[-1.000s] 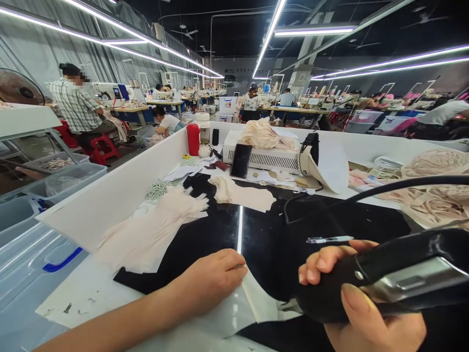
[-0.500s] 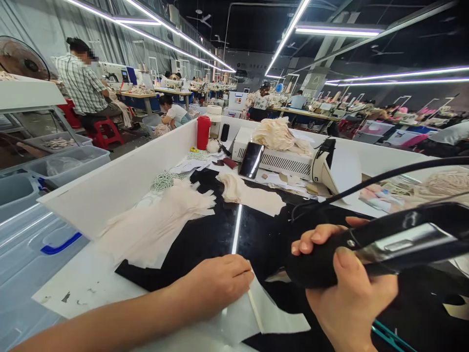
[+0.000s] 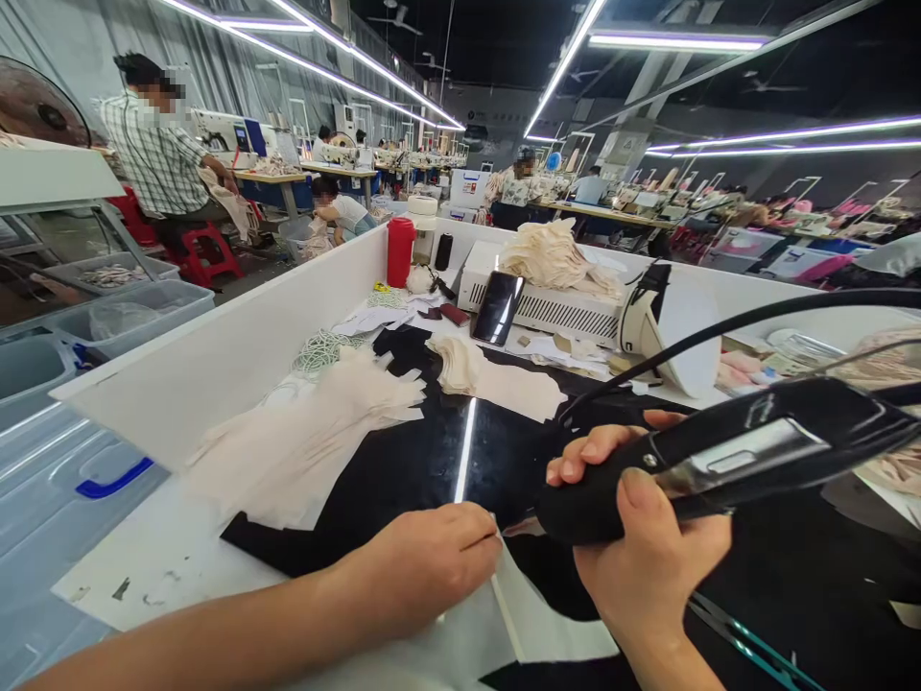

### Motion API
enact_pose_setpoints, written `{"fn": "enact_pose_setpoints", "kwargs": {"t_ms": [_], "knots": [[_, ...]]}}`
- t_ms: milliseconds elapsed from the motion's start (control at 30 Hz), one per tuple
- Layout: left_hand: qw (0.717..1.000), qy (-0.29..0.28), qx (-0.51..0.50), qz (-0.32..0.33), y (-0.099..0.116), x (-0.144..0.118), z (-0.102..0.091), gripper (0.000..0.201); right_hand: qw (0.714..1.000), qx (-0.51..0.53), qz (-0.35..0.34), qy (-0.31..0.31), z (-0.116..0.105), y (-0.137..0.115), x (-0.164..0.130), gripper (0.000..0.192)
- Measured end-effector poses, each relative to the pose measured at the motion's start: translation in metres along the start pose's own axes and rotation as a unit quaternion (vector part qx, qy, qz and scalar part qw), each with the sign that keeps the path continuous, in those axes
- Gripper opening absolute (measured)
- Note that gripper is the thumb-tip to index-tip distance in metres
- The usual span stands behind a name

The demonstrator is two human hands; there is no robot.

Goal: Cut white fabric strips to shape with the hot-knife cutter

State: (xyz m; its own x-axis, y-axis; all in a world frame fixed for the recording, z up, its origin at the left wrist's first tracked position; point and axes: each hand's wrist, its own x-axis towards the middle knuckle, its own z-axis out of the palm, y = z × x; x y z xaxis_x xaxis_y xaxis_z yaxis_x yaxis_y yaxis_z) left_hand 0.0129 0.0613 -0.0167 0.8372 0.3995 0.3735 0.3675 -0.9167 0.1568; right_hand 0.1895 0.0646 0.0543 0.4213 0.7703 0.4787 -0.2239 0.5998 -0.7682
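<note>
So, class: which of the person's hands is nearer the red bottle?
Left. The left hand lies below the red bottle, nearly in line; the right hand is further right.

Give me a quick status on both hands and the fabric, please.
Right hand gripping black corded tool. Left hand pinching pale fabric piece on glossy black worktop. Tool tip beside left fingertips.

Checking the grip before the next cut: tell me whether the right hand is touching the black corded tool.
Touching. The head view shows the right hand wrapped round the black corded tool, thumb on top, fingers curled over its far side.
</note>
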Motion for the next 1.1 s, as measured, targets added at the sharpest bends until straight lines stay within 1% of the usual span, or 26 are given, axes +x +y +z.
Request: {"fn": "enact_pose_setpoints", "kwargs": {"t_ms": [167, 300, 467, 667, 833, 1000, 1100], "knots": [[1.000, 0.018, -0.005, 0.003, -0.001, 0.000, 0.001, 0.019, 1.000, -0.009, -0.010, -0.008, -0.001, 0.003, -0.002, 0.036], [1.000, 0.016, -0.007, -0.004, -0.002, -0.001, 0.001, 0.017, 1.000, -0.004, -0.004, -0.007, -0.002, -0.001, -0.002, 0.037], [0.999, 0.034, 0.006, 0.003, -0.003, -0.006, 0.002, 0.018, 1.000, 0.004, -0.014, 0.001, -0.004, -0.009, -0.005, 0.036], [0.998, 0.052, 0.014, 0.010, -0.004, -0.005, 0.002, 0.019, 1.000, 0.007, -0.015, -0.006, -0.006, -0.007, -0.010, 0.038], [0.998, 0.054, 0.022, 0.014, -0.003, -0.005, 0.000, 0.019, 1.000, -0.020, -0.009, 0.006, -0.006, -0.005, -0.012, 0.036], [0.997, 0.070, 0.034, 0.025, -0.007, -0.008, 0.001, 0.019, 1.000, -0.007, -0.017, 0.011, -0.008, -0.011, -0.010, 0.037], [0.995, 0.081, 0.035, 0.041, -0.007, -0.006, -0.002, 0.018, 1.000, -0.006, -0.023, 0.018, -0.011, -0.014, -0.009, 0.038]]}}
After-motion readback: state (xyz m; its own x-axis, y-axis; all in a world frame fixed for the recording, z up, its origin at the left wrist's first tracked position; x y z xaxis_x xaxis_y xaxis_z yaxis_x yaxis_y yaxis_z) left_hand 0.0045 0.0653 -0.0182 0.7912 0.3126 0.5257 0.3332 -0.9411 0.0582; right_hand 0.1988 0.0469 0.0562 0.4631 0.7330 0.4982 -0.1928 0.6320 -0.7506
